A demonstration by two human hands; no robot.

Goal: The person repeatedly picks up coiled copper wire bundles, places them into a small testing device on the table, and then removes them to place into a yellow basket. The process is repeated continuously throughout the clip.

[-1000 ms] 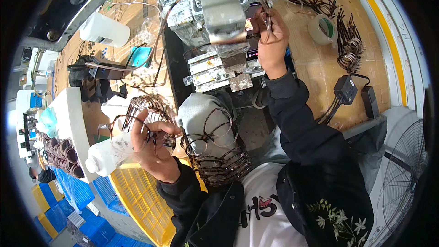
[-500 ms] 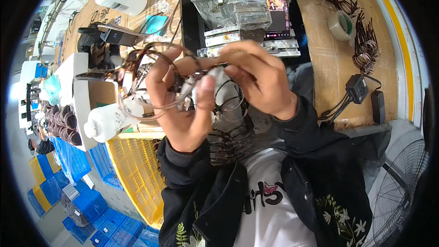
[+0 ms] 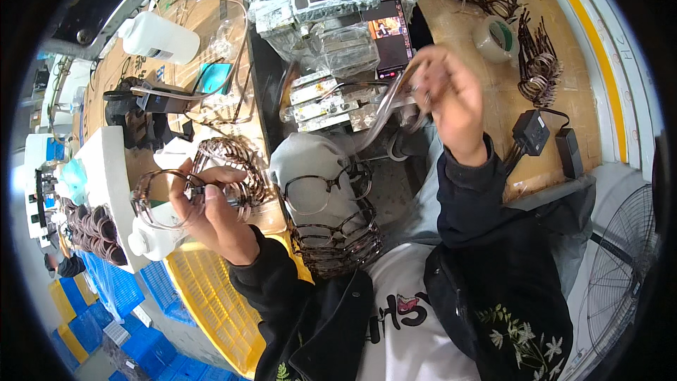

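Note:
My left hand holds a brown translucent glasses frame up at the left, above a white bottle. My right hand is raised at the upper right, pinching a thin translucent temple arm that slants down to the left. Between them a grey rounded form on my lap carries several stacked glasses frames. A pile of brown frames lies just behind my left hand.
A metal machine stands at the bench's far side with a phone lit beside it. Bundles of temple arms, a tape roll and a power adapter lie right. Yellow and blue crates sit lower left; a fan right.
My hands were together in front of me half a second ago. They have parted: the left moved down-left with the glasses frame, the right up-right with the temple arm.

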